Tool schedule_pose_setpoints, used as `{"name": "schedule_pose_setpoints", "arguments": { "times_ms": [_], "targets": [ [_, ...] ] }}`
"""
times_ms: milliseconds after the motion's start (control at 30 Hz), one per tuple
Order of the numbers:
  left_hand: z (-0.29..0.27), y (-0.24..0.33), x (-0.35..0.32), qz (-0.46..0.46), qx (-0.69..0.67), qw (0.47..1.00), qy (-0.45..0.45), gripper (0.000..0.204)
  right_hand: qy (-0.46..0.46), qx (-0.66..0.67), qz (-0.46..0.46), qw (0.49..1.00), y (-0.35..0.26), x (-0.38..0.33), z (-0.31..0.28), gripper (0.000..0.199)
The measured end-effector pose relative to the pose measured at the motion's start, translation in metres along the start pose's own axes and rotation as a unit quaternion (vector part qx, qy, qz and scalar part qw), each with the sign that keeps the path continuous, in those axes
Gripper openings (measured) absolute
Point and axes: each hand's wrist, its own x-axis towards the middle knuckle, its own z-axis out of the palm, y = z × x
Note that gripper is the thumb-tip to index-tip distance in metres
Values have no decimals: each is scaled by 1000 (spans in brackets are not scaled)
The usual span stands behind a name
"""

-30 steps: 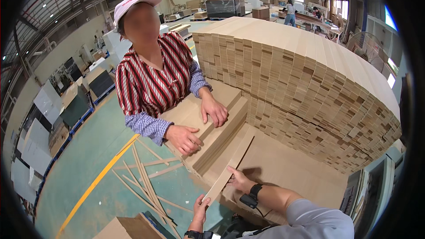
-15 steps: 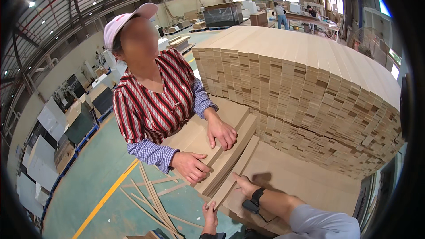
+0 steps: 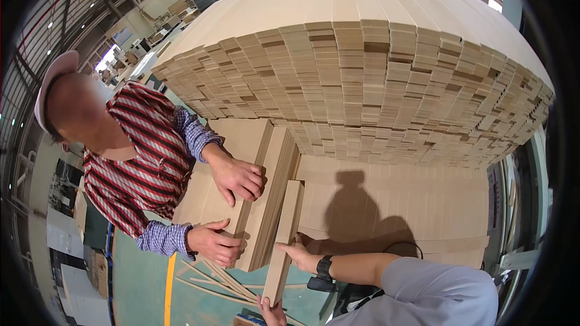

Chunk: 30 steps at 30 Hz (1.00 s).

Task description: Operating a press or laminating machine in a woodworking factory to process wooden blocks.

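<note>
Nearest, at the lower edge: left hand (image 3: 273,313) cupped under the near end of a long narrow wooden board (image 3: 285,236), fingers curled on it, mostly cut off by the frame. Just above, right hand (image 3: 300,252) with a black wristwatch (image 3: 325,267), fingers closed on the board's right edge about midway. Grey sleeve (image 3: 423,284) trailing to the lower right. Board tilted, running from the lower edge up toward the pile, its far end beside a low stack of flat boards (image 3: 269,193). Loose thin wood strips (image 3: 223,278) scattered on the green floor (image 3: 139,284) to the left, near a yellow line (image 3: 170,284).

Further off, across the low stack: a co-worker in a red striped shirt (image 3: 142,163) and pink cap (image 3: 51,81), one hand (image 3: 237,178) spread flat on the stack's top, the other hand (image 3: 211,242) gripping its near end.

Beyond, filling the upper half: a large pile of stacked boards (image 3: 374,84), end faces showing, stepped unevenly. Under it, a flat board platform (image 3: 411,205) with a shadow across it. Workshop roof and lamps at far left.
</note>
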Motion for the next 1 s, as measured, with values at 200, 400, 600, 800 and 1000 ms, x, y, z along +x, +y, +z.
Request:
{"name": "schedule_pose_setpoints", "arguments": {
  "times_ms": [200,400,600,800,1000],
  "targets": [
    [39,26,-20,-94,45,992,67,55,-6,70,-37,997,-2,-11,-11,94],
    [25,-6,48,-11,-29,999,-38,74,87,89,-131,984,-13,7,-22,81],
    [50,-13,57,0,-60,998,6,78,96,-40,-51,993,-46,42,-3,99],
    [63,-13,47,30,-37,999,-3,84,6,63,-142,988,-29,48,-32,82],
    [60,-8,42,-3,-32,999,-16,84,171,7,-147,974,-34,11,-31,79]
  ]
}}
